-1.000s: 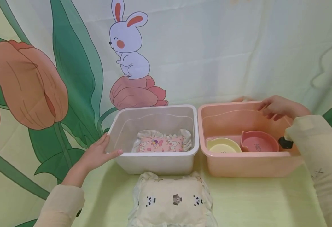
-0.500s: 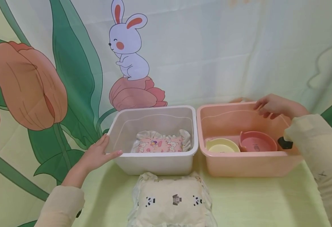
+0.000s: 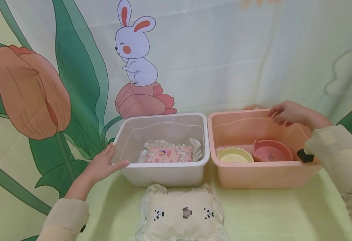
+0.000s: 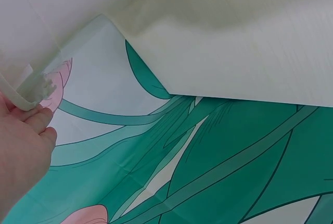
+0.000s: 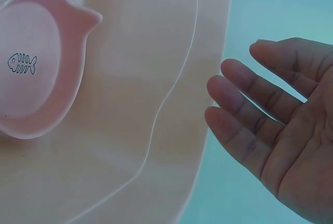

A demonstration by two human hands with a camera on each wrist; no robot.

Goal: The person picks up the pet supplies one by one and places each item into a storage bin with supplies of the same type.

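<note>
My left hand [image 3: 99, 166] rests at the front left corner of a white plastic bin [image 3: 166, 175], thumb along the front rim and fingers against the side. Inside lies a small pink ruffled pillow [image 3: 169, 155] printed with rabbits. Above the back right rim of a peach bin [image 3: 263, 175] hovers my right hand [image 3: 293, 114], holding nothing. The right wrist view shows its fingers [image 5: 234, 96] loosely spread beside the rim. A pale yellow bowl [image 3: 236, 155] and a pink bowl [image 3: 273, 152] with a fishbone print sit in the peach bin.
A cream ruffled pillow [image 3: 182, 219] with panda and dog prints lies in front of the white bin on a pale green cloth [image 3: 269, 214]. Both bins stand side by side against a hanging backdrop [image 3: 212, 67] of tulips and a rabbit.
The head view drifts slightly, so the scene sits a little lower and further left. My right forearm shifts slightly right and down. The left hand stays at the white bin's corner.
</note>
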